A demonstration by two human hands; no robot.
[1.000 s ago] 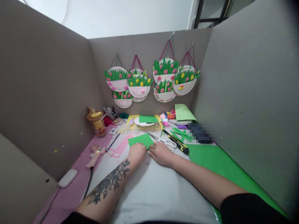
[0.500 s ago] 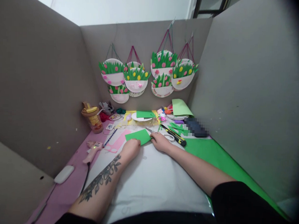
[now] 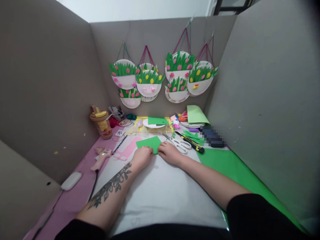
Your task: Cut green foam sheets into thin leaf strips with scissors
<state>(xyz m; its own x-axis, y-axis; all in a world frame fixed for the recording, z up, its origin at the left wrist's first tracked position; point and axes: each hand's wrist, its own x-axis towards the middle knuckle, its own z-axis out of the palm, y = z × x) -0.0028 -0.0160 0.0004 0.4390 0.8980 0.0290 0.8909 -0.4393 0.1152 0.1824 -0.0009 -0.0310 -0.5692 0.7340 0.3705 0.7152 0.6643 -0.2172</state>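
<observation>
Green paper (image 3: 148,142) lies with long axis crosswise, near edge pinched by left hand (image 3: 143,156) and right hand (image 3: 170,153).

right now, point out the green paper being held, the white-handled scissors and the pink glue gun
green paper (image 3: 149,142), head view, middle of sheet
white-handled scissors (image 3: 175,141), head view, where handles meet
pink glue gun (image 3: 102,158), head view, upper grip

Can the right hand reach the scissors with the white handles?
Probably yes. The scissors lie just beyond the right hand, with nothing seen covering their handles. It would likely have to leave the green paper first.
</observation>
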